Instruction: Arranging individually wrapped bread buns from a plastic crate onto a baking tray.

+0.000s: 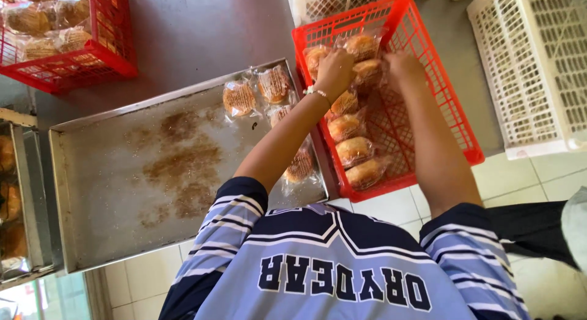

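Seemingly both hands (333,69) (403,66) touch wrapped buns (362,48) in the red crate (452,112).

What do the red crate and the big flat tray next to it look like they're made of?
The red crate looks like moulded plastic: glossy, evenly coloured, with an open lattice wall. The tray seems to be sheet metal, perhaps aluminium or steel: dull grey, folded raised rims, scuffed surface with brown crumbs.
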